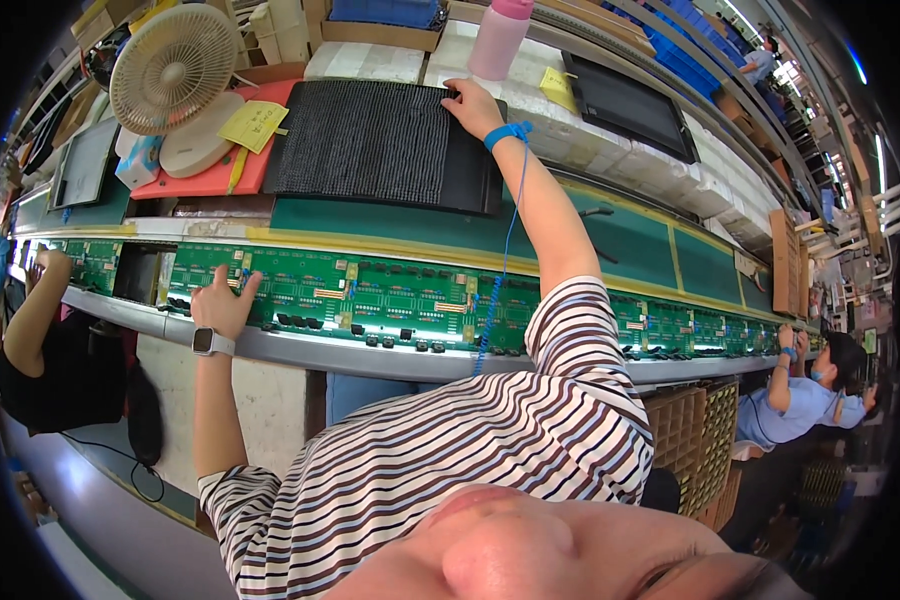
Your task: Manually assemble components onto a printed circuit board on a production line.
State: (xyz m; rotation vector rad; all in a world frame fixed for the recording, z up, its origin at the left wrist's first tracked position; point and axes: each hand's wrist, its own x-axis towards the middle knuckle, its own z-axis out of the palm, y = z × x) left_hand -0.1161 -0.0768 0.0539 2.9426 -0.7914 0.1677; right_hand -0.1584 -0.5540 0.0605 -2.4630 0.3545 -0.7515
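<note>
A green circuit board (305, 283) is laid across the front, with a black tray (473, 172) behind it, filled mostly with rows of small dark parts (365, 140). The left hand (222, 305) is placed at the board's left end, thumb and fingers apart. The right hand (475, 108) is held at the tray's far edge, fingers curled; whether anything is gripped cannot be told. A light touch is probably best used, so neighbouring rows are left undisturbed. The blue wrist cord (494, 300), hanging across the board, should be kept from snagging.
</note>
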